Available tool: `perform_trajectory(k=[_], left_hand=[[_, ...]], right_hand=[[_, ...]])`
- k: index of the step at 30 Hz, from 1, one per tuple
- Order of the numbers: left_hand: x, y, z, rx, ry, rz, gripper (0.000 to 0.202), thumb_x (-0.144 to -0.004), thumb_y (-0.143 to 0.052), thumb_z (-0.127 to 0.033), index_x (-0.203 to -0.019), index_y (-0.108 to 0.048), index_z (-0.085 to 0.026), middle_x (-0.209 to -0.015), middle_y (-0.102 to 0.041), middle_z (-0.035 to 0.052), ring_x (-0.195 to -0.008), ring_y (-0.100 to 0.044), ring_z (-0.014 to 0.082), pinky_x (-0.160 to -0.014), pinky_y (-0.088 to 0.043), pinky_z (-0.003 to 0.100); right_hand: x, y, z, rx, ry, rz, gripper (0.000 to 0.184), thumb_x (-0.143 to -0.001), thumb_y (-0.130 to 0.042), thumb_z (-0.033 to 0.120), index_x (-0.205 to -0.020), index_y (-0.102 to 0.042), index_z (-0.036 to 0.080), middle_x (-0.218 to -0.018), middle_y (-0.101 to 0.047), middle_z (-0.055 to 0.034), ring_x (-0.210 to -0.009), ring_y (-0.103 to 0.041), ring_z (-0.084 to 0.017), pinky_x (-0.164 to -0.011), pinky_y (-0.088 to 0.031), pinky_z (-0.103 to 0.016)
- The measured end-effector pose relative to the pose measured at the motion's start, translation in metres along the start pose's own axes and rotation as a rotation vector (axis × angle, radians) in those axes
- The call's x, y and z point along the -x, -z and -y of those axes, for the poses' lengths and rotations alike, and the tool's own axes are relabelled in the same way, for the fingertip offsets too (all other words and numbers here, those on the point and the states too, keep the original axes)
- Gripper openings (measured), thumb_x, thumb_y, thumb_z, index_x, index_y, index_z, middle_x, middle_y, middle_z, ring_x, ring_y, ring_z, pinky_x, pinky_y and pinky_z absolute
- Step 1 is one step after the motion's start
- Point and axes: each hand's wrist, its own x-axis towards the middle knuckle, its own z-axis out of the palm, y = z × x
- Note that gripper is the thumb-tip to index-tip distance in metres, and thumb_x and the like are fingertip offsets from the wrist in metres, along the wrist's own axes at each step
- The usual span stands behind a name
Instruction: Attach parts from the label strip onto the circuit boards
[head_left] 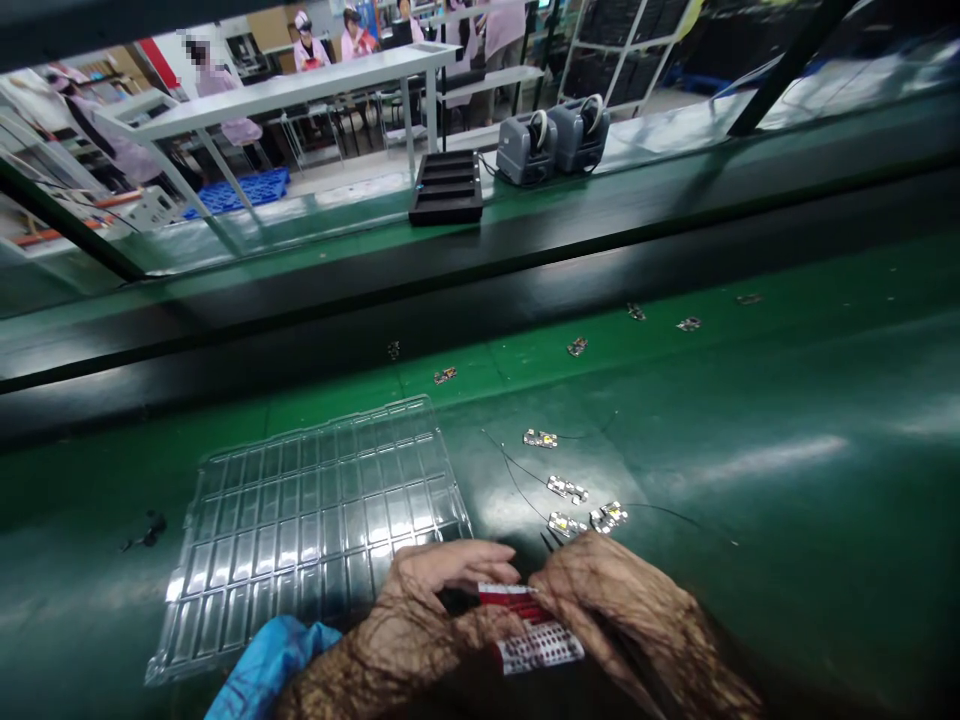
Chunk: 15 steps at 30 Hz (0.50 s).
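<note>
My left hand (431, 590) and my right hand (615, 600) meet at the bottom centre over the green belt. Both pinch a small sheet (529, 625) with a red band and rows of tiny white parts or labels. Their fingers are closed on it. Just beyond my right hand lie three small circuit boards (568, 489) with thin black wires. A clear plastic tray (300, 520) with a grid of shallow pockets lies to the left, touching my left hand's side. A blue sleeve or cloth (262, 665) shows at my left wrist.
More small boards (577, 347) lie scattered farther along the green belt (787, 420). A black tray (447, 186) and two grey tape dispensers (555, 143) stand on the far shelf. People in pink coats work at white tables (300, 90) behind.
</note>
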Motion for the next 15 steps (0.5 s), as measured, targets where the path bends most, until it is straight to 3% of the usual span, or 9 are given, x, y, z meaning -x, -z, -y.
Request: perform_trajectory(k=[4, 7, 11, 15], left_hand=[[-0.003, -0.004, -0.008, -0.159, 0.093, -0.009, 0.01, -0.076, -0.077, -0.038, -0.083, -0.083, -0.036, -0.079, -0.08, -0.0008, -0.074, -0.077, 0.022, -0.072, -0.063, 0.029], [-0.003, -0.006, -0.008, -0.245, 0.147, -0.058, 0.015, -0.078, -0.07, -0.043, -0.077, -0.083, -0.034, -0.078, -0.08, 0.0, -0.073, -0.076, 0.0223, -0.074, -0.061, 0.031], [-0.006, -0.001, -0.002, -0.109, 0.312, -0.131, 0.019, -0.071, -0.07, -0.044, -0.078, -0.082, -0.032, -0.087, -0.081, 0.0007, -0.083, -0.076, 0.0239, -0.078, -0.062, 0.031], [-0.014, 0.015, 0.006, -0.033, 0.367, -0.164, 0.02, -0.067, -0.077, -0.047, -0.074, -0.08, -0.028, -0.078, -0.079, 0.001, -0.079, -0.076, 0.0241, -0.073, -0.062, 0.03]], right_hand=[[-0.004, 0.0, 0.004, -0.028, -0.012, 0.026, 0.025, -0.089, -0.061, 0.012, -0.097, -0.071, 0.033, -0.073, -0.074, 0.0013, -0.056, -0.068, -0.019, -0.05, -0.062, -0.03], [-0.006, -0.004, -0.003, -0.058, -0.002, 0.031, 0.023, -0.089, -0.061, 0.012, -0.099, -0.07, 0.031, -0.074, -0.073, 0.0008, -0.058, -0.068, -0.018, -0.052, -0.061, -0.029], [-0.004, -0.02, -0.025, -0.12, -0.02, 0.137, 0.025, -0.09, -0.062, 0.013, -0.103, -0.069, 0.033, -0.078, -0.073, 0.0004, -0.064, -0.069, -0.02, -0.056, -0.06, -0.032], [-0.018, -0.03, -0.042, -0.195, 0.033, 0.191, 0.015, -0.093, -0.063, 0.023, -0.101, -0.071, 0.033, -0.077, -0.072, -0.0018, -0.065, -0.067, -0.021, -0.057, -0.057, -0.033]])
